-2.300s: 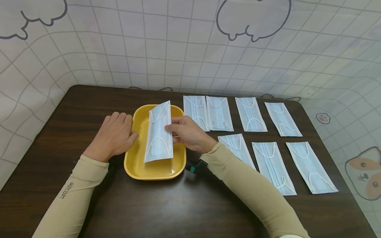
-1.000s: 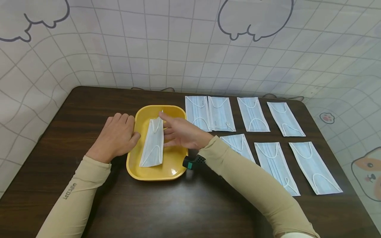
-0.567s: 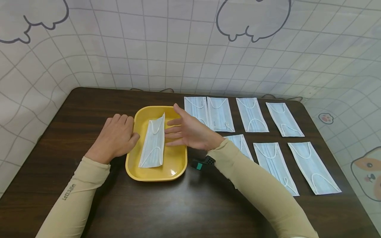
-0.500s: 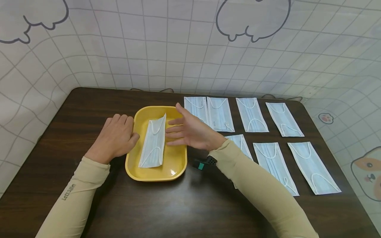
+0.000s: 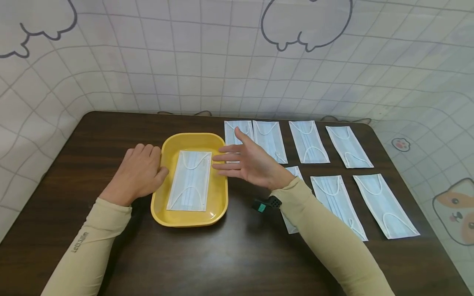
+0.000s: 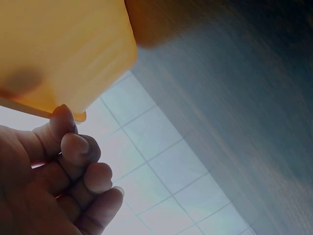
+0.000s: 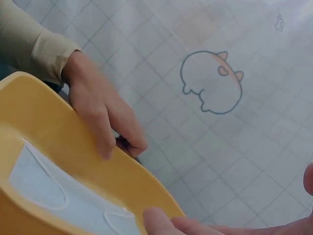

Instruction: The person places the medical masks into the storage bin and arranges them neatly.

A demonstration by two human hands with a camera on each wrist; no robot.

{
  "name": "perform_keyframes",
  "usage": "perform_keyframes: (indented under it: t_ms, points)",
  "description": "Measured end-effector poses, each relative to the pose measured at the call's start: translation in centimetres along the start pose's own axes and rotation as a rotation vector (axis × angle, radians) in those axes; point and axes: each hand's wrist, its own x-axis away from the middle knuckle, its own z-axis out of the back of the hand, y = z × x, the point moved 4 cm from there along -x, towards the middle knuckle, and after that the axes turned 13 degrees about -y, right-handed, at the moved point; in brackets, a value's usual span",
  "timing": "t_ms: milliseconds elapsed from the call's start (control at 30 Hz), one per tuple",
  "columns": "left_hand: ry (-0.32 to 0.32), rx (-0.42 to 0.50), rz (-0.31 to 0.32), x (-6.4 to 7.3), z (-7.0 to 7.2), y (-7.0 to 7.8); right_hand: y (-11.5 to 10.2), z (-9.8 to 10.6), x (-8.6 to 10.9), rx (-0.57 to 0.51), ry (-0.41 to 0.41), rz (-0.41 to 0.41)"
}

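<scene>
A pale blue face mask (image 5: 189, 181) lies flat inside a yellow tray (image 5: 157, 205), its white ear loops on top. At the tray's left side my left hand (image 5: 138, 174) grips the rim, thumb inside and curled fingers outside, as the right wrist view also shows for the left hand (image 7: 100, 110). Close up, the left wrist view has the fingertips (image 6: 76, 147) at the tray's edge (image 6: 29, 110). My right hand (image 5: 253, 160) is held over the tray's right rim, palm facing left, fingers straight and spread, holding nothing. Its fingertips end just right of the mask.
Several more face masks lie in two rows on the dark wooden table (image 5: 207, 263) to the right, such as a front-row mask (image 5: 386, 205) and a back-row mask (image 5: 309, 142). My right forearm covers part of one mask (image 5: 290, 222). A patterned white curtain (image 5: 222, 53) stands behind.
My right hand has let go of the mask and drawn back to the right, its fingers spreading. The mask has dropped from tilted to flat in the tray. My left hand stays on the rim.
</scene>
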Motion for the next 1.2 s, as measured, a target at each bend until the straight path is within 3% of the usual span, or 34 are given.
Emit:
perform_keyframes:
  t_ms: [433,700,1200]
  points:
    - [0.002,0.008,0.007,0.0,-0.2,-0.1,-0.1,3.0,2.6,0.214,0.099,0.067]
    - [-0.009,0.01,0.011,-0.1,-0.3,0.1,-0.5,5.0,4.6,0.265,0.178,0.097]
    - [-0.017,0.012,0.02,-0.3,-0.4,0.0,-0.5,9.2,9.0,0.54,0.315,0.078]
